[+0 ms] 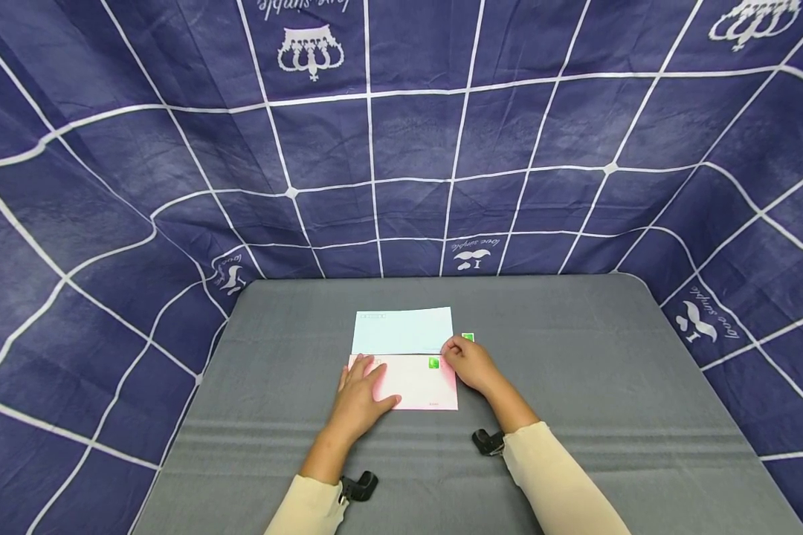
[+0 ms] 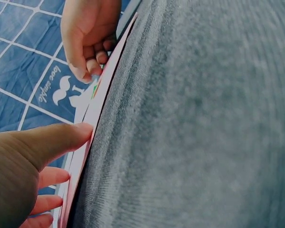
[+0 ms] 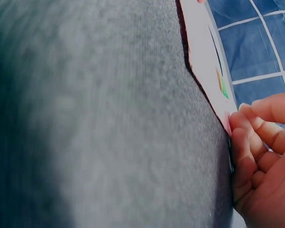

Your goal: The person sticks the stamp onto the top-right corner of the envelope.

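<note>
A pink-and-white envelope [image 1: 415, 388] lies on the grey table, a green stamp [image 1: 434, 362] at its upper right. Just beyond it, edge to edge, is a light blue envelope [image 1: 403, 331]. My left hand [image 1: 358, 397] rests with spread fingers on the pink envelope's left part; the left wrist view shows its thumb [image 2: 78, 135] along the near edge. My right hand [image 1: 470, 364] is at the corner where both envelopes meet on the right. Its fingers are curled, with thumb and index tips together; I cannot tell whether they pinch the blue envelope's corner.
A second green stamp [image 1: 468, 336] lies just beyond my right hand, partly covered by it. A blue cloth with white lines [image 1: 415, 141] hangs behind and beside the grey table [image 1: 575, 357]. Black wrist cameras [image 1: 360, 487] sit at both cream sleeves [image 1: 555, 475].
</note>
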### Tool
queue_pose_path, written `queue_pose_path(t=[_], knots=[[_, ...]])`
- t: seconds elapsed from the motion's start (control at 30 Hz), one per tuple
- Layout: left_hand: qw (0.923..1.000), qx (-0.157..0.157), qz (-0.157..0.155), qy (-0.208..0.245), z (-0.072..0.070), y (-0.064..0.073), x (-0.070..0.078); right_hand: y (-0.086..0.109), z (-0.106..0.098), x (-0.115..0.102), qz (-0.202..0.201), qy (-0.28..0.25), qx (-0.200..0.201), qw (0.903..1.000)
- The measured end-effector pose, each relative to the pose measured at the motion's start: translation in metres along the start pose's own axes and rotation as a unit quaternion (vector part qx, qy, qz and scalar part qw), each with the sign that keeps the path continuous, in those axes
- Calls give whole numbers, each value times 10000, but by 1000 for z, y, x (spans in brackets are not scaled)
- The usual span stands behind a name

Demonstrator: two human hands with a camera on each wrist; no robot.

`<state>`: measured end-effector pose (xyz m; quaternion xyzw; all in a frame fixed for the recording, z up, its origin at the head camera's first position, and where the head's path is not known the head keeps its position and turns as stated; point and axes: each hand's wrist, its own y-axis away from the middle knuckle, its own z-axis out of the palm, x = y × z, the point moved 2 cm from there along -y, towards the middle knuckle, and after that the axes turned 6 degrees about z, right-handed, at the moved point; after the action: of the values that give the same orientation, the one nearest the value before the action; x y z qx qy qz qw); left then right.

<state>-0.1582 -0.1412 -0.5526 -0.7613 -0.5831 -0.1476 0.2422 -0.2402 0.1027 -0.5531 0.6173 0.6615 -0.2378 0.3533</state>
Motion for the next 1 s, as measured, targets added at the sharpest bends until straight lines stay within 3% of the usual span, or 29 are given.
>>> queue_pose_path(t=[0.57,0.73,1.0], knots=[[9939,951,143,537,-6,-7,2,8,-8,0,-97,-670,-80,9977],[9915,1109,7,680,-10,-9,-1,12,-12,-2,-171,-748,-56,9970],[9917,1098,129,661,-13,-16,-5,15,-23,0,-229,-722,146,9970]])
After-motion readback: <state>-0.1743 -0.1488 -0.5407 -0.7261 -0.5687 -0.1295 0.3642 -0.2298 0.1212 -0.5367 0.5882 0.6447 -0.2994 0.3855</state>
